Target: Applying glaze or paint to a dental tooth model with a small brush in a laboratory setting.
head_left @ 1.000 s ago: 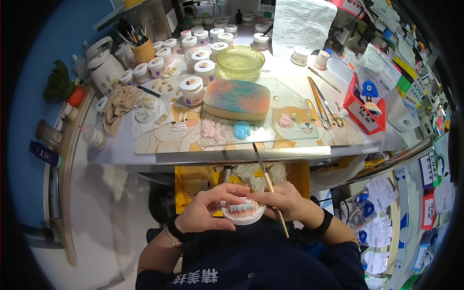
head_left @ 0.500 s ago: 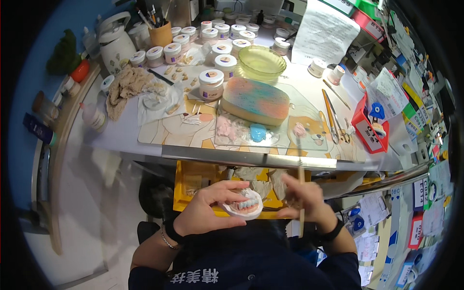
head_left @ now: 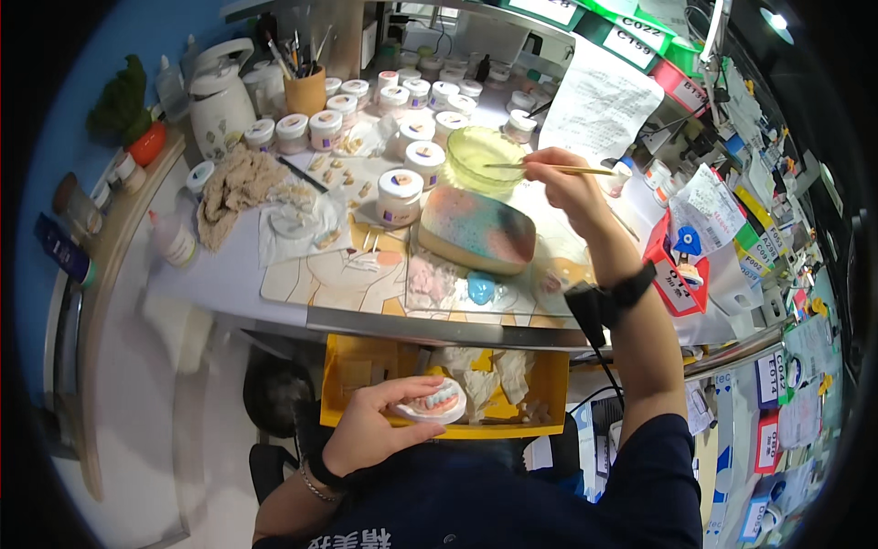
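Observation:
My left hand [head_left: 377, 428] is held low over my lap and grips a white dental model [head_left: 432, 403] with pink gums and a row of teeth. My right hand [head_left: 569, 186] is stretched out over the workbench and holds a thin brush [head_left: 540, 167] level, its tip over a yellow-green glass bowl [head_left: 482, 158]. A speckled pink and teal sponge block [head_left: 477, 229] lies just in front of the bowl, below the brush. A dark band sits on my right wrist.
Several small white jars [head_left: 400, 195] crowd the bench's back. A cup of brushes [head_left: 305, 90], a white kettle [head_left: 220, 103], a crumpled cloth [head_left: 240, 186] and a red tray [head_left: 674, 270] stand around. An open yellow drawer [head_left: 355, 366] juts under the bench edge.
My right hand has left the model, risen and reached forward with the brush to the glass bowl. My left hand has stayed low with the model.

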Tool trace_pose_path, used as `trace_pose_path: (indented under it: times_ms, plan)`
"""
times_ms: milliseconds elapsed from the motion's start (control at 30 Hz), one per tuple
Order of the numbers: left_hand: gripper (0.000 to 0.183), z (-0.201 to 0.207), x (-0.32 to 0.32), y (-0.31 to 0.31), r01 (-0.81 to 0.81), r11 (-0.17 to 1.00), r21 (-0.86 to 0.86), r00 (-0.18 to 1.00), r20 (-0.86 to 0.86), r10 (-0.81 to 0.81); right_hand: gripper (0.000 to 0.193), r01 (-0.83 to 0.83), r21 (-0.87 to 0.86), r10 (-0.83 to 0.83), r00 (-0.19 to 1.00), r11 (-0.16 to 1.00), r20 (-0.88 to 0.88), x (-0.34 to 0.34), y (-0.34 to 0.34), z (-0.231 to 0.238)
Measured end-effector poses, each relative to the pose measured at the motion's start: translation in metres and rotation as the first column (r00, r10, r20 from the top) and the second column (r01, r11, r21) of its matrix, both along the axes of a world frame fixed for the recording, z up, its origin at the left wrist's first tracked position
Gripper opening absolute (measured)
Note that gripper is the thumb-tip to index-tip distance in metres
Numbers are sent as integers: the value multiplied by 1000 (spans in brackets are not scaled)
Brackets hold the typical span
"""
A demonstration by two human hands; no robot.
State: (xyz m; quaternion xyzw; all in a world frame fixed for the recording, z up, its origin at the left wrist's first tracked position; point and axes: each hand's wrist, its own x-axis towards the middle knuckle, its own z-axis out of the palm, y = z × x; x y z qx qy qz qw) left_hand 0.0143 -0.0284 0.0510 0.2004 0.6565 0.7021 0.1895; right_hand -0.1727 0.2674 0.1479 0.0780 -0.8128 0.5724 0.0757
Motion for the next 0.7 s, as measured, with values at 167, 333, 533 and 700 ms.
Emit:
trace_pose_path:
  times_ms: [167, 333, 533, 700]
  plan:
    - [46, -2, -3, -5, 10, 996, 84, 988, 150, -22, 17, 50, 127, -35, 992, 991, -120, 1, -1, 1]
    - [47, -15, -8, 5, -1, 943, 334, 958, 272, -96, 8, 129, 483, 68, 927, 866, -369, 95, -10, -13]
    - [43, -38, -8, 23, -22, 868, 496, 951, 279, -135, 16, 193, 404, 7, 895, 894, -445, 141, -13, -38]
    - [44, -48, -5, 29, -34, 844, 536, 959, 254, -123, 13, 92, 232, 40, 859, 968, -510, 169, -18, -41]
